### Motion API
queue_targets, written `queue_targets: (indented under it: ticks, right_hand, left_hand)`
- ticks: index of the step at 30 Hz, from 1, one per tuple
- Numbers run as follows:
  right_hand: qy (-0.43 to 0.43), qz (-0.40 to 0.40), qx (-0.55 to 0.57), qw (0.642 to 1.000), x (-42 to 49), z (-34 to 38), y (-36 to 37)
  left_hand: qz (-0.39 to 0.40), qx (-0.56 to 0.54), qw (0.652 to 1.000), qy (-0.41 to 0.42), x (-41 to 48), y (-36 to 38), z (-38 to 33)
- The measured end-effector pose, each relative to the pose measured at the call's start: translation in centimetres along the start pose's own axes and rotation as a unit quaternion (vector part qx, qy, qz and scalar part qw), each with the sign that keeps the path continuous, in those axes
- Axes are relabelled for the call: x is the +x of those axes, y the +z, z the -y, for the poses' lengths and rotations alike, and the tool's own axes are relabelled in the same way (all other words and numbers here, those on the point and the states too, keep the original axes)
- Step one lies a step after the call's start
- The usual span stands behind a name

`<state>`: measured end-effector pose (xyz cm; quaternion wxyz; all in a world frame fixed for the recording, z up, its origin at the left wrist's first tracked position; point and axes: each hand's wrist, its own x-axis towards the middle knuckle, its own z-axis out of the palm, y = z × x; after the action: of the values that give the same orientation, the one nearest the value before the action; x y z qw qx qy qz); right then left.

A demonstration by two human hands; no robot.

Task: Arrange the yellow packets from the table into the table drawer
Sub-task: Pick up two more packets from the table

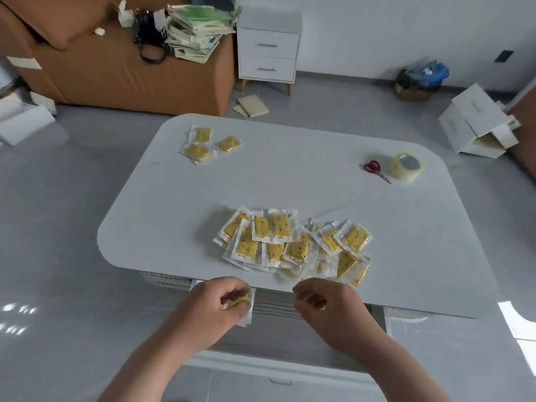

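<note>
A heap of several yellow packets [293, 243] in clear wrappers lies near the front edge of the white table [162, 204]. Three more yellow packets [203, 145] lie at the far left of the tabletop. Below the front edge the table drawer [278, 340] is pulled open. My left hand [214, 307] holds a small stack of yellow packets [242, 303] over the drawer's left end. My right hand [327, 306] hovers over the drawer's right part with its fingers loosely curled, holding nothing.
Red-handled scissors [375, 169] and a roll of clear tape [406, 165] lie at the table's right. A brown sofa [116, 79] with stacked papers, a white nightstand [268, 50], a bin [417, 82] and white cartons [478, 126] stand on the floor around.
</note>
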<state>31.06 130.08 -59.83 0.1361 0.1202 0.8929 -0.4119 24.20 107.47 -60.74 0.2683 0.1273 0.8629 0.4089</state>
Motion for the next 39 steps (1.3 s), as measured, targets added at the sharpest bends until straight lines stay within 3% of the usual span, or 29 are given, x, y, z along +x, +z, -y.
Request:
queue_targets:
  ticks: [9,18,29,39]
  right_hand:
    - [-0.018,-0.022,-0.011,1.0,-6.4,13.6,-10.7]
    - [-0.104,-0.035,-0.025,0.994,-9.6,23.0,-17.0]
    - [-0.239,0.085,-0.112,0.961,-10.0,29.8,-14.7]
    - [-0.3,0.164,-0.164,0.925,-9.1,41.7,-1.5]
  left_hand:
    - [-0.023,-0.01,1.0,0.01,-7.4,-11.0,-12.4]
    - [-0.099,0.018,0.994,0.03,-14.1,-17.9,-20.1]
    - [-0.214,0.065,0.972,-0.073,-24.0,-19.9,-17.8]
    - [-0.296,0.073,0.942,-0.139,-34.7,-29.4,-7.6]
